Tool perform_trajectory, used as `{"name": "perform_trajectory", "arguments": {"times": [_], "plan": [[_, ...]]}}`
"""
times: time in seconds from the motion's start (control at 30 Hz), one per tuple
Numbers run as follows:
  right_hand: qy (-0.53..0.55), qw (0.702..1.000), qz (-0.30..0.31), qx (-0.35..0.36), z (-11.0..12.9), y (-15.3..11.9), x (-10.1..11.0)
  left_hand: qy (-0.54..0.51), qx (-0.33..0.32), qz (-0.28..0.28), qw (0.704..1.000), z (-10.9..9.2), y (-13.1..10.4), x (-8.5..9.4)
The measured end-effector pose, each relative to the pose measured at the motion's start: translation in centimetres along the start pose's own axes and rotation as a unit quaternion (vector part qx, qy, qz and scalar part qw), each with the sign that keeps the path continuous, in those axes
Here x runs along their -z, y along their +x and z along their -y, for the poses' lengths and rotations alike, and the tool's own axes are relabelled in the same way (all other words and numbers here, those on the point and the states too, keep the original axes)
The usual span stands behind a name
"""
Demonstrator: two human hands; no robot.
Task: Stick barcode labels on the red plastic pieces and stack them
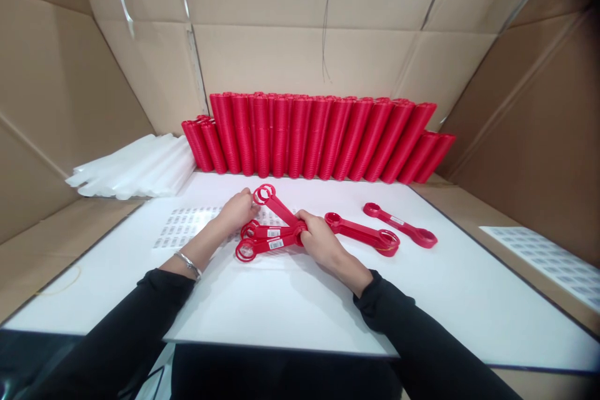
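My right hand [321, 239] is closed round one end of several red plastic pieces [276, 232], long bars with a ring at each end. They fan out to the left, and two of them carry small white barcode labels. My left hand [241, 207] is closed beside the ring of the uppermost piece, over a sheet of printed labels [180, 225]; what its fingers pinch, if anything, is hidden. Right of my right hand lies a stack of the same red pieces [359, 231]. Farther right is a smaller red stack [398, 222] with a label on top.
Tall red stacks [309, 137] stand in a row along the back of the white table [281, 312]. White plastic sleeves [135, 169] are piled at the back left. Another label sheet [548, 259] lies on cardboard at the right. Cardboard walls [262, 62] enclose the back and sides.
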State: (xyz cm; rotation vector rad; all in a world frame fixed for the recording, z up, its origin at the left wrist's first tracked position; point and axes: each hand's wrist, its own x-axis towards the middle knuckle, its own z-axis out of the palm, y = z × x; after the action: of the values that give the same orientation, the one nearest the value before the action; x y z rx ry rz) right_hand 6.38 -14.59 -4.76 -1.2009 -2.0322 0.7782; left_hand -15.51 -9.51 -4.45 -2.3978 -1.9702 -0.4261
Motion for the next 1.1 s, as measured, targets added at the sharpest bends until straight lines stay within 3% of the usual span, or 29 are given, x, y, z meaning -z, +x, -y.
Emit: {"name": "perform_trajectory", "arguments": {"times": [0.17, 0.3, 0.37, 0.53, 0.73, 1.1], "plan": [[-0.008, 1.000, 0.004, -0.005, -0.1, 0.0, 0.1, 0.001, 0.006, -0.002, 1.000, 0.2, 0.0, -0.7], [-0.015, 1.000, -0.007, -0.019, -0.3, 0.2, 0.2, -0.110, -0.015, -0.007, 0.994, 0.3, -0.1, 0.2], [-0.026, 0.999, -0.020, -0.034, -0.2, 0.2, 0.3, -0.226, -0.027, 0.023, 0.974, 0.1, -0.4, 1.3], [-0.032, 0.998, -0.023, -0.056, 0.5, 0.2, 0.5, -0.461, -0.009, 0.066, 0.885, -2.0, -1.7, 4.4], [-0.019, 0.999, -0.020, -0.042, 0.8, 0.1, 0.2, -0.477, 0.026, 0.083, 0.875, -4.9, -2.4, 3.9], [-0.021, 0.999, -0.013, -0.035, 0.8, 0.0, 0.2, -0.496, 0.072, 0.063, 0.863, -5.7, -2.4, 3.0]]}}
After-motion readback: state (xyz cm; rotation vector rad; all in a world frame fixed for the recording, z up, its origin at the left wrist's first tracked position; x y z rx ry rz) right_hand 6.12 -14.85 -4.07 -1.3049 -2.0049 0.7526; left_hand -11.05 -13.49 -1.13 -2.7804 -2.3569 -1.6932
